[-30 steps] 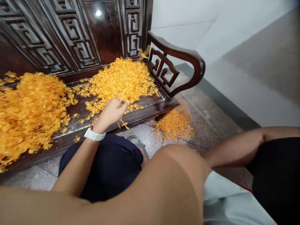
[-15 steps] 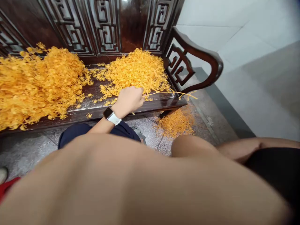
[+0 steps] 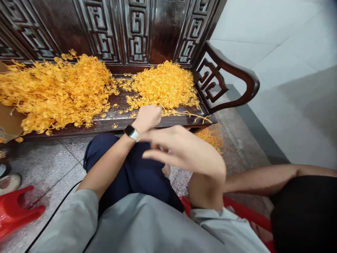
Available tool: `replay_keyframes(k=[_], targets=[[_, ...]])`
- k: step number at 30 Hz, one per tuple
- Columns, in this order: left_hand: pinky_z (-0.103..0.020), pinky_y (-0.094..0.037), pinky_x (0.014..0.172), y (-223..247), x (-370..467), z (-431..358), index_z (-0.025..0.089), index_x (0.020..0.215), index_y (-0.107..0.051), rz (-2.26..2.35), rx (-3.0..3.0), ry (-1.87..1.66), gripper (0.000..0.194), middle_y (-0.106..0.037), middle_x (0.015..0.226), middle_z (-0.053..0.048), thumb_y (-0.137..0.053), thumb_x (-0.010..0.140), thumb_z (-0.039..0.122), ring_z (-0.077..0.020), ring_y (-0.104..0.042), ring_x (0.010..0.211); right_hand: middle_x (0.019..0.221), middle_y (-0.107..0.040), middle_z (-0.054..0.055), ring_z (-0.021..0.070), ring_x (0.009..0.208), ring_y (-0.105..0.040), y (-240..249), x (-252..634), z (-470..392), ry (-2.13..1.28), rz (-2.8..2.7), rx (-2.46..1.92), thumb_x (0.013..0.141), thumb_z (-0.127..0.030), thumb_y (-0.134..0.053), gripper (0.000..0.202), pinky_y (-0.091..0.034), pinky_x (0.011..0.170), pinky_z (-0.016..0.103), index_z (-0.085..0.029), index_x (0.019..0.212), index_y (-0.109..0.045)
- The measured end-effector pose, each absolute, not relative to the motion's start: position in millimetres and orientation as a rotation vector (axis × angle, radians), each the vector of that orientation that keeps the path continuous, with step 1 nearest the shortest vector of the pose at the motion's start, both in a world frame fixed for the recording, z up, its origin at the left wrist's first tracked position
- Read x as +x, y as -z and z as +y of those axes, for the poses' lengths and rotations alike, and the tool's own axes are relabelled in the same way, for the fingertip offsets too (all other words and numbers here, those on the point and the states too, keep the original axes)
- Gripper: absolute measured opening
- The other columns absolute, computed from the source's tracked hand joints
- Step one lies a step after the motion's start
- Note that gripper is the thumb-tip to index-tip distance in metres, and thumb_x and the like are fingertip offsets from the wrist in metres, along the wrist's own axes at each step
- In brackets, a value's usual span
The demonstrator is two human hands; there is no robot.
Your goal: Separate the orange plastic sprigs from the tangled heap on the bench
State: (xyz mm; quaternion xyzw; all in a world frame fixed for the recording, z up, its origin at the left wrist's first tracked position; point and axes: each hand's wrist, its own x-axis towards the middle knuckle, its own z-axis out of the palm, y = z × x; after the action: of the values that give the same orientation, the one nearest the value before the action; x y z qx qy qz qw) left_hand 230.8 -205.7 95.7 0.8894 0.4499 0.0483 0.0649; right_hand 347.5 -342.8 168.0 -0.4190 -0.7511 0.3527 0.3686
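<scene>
My left hand [image 3: 149,118], with a watch on its wrist, is closed at the front edge of the bench. A thin branched yellow stem [image 3: 188,113] sticks out to the right from its fingers. Just behind it is a heap of small yellow plastic-looking flower pieces [image 3: 168,84]. My right hand [image 3: 181,149] hovers above my lap, nearer the camera and a little blurred. Its fingers point left and its thumb stands apart, with nothing visible between them.
A larger pile of yellow flower stems [image 3: 63,91] covers the left of the dark carved bench [image 3: 168,122], beside a cardboard box [image 3: 12,123]. Bare yellow stems [image 3: 210,138] lie on the floor. A red stool [image 3: 15,211] is at lower left; another person's arm [image 3: 258,179] is at right.
My right hand, a large blur across the lower view before, is now farther from the camera, over my lap. The left hand still holds the stem at the bench edge. The view has shifted.
</scene>
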Motion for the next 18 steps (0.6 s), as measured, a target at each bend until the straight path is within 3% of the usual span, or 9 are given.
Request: replay_keyframes(k=[2, 5, 8, 11, 13, 16, 18], targets=[[-0.041, -0.049, 0.079, -89, 227, -206, 0.008, 0.117, -0.076, 1.321, 2.715, -0.159, 0.035, -0.077, 0.102, -0.024, -0.047, 0.106, 0.023, -0.0347, -0.075, 0.097, 0.067, -0.068, -0.002, 0.0165, 0.056, -0.059, -142, 373, -336, -0.678, -1.964, -1.381, 0.099, -0.04, -0.073, 0.029, -0.043, 0.06, 0.029, -0.023, 0.124, -0.073], [-0.04, -0.047, 0.075, -81, 229, -209, 0.007, 0.117, -0.075, 1.212, 2.784, -0.223, 0.035, -0.077, 0.1, -0.024, -0.045, 0.106, 0.02, -0.0344, -0.075, 0.096, 0.078, -0.077, 0.004, 0.0211, 0.064, -0.066, -97, 415, -334, -0.372, -1.785, -1.812, 0.099, -0.036, -0.07, 0.046, -0.042, 0.064, 0.031, -0.018, 0.141, -0.063], [-0.04, -0.046, 0.072, -77, 237, -216, 0.009, 0.117, -0.075, 1.045, 2.809, -0.275, 0.034, -0.078, 0.1, -0.022, -0.046, 0.107, 0.023, -0.0332, -0.075, 0.092, 0.088, -0.08, 0.011, 0.0246, 0.074, -0.072, -70, 443, -338, -0.221, -1.744, -1.933, 0.104, -0.041, -0.059, 0.029, -0.044, 0.07, 0.033, -0.018, 0.115, -0.073], [-0.041, -0.049, 0.076, -78, 245, -223, 0.011, 0.118, -0.074, 0.9, 2.771, -0.383, 0.034, -0.077, 0.105, -0.018, -0.044, 0.108, 0.025, -0.0315, -0.074, 0.096, 0.084, -0.078, 0.01, 0.0238, 0.074, -0.072, -64, 463, -349, -0.218, -1.724, -1.895, 0.105, -0.045, -0.054, 0.032, -0.046, 0.072, 0.034, -0.019, 0.097, -0.072], [-0.042, -0.053, 0.09, -79, 246, -224, 0.012, 0.134, -0.069, 0.805, 2.743, -0.522, 0.036, -0.074, 0.123, -0.018, -0.05, 0.107, 0.027, -0.0315, -0.071, 0.111, 0.081, -0.076, 0.009, 0.022, 0.071, -0.069, -62, 480, -358, -0.163, -1.646, -1.886, 0.103, -0.045, -0.055, 0.031, -0.047, 0.072, 0.034, -0.019, 0.097, -0.072], [-0.047, -0.045, 0.115, -83, 238, -212, 0.014, 0.163, -0.046, 0.756, 2.699, -0.678, 0.069, -0.051, 0.161, -0.023, -0.068, 0.099, 0.031, -0.0352, -0.056, 0.14, 0.079, -0.071, 0.007, 0.0203, 0.067, -0.065, -46, 520, -369, 0.034, -1.369, -1.928, 0.097, -0.046, -0.058, 0.03, -0.048, 0.069, 0.034, -0.019, 0.095, -0.07], [-0.048, -0.044, 0.117, -84, 219, -193, 0.015, 0.164, -0.046, 0.79, 2.636, -0.636, 0.074, -0.05, 0.162, -0.023, -0.071, 0.097, 0.035, -0.0354, -0.055, 0.142, 0.074, -0.066, 0.005, 0.0192, 0.06, -0.061, -25, 549, -372, 0.026, -1.117, -1.927, 0.09, -0.052, -0.062, 0.033, -0.047, 0.063, 0.034, -0.019, 0.091, -0.067]])
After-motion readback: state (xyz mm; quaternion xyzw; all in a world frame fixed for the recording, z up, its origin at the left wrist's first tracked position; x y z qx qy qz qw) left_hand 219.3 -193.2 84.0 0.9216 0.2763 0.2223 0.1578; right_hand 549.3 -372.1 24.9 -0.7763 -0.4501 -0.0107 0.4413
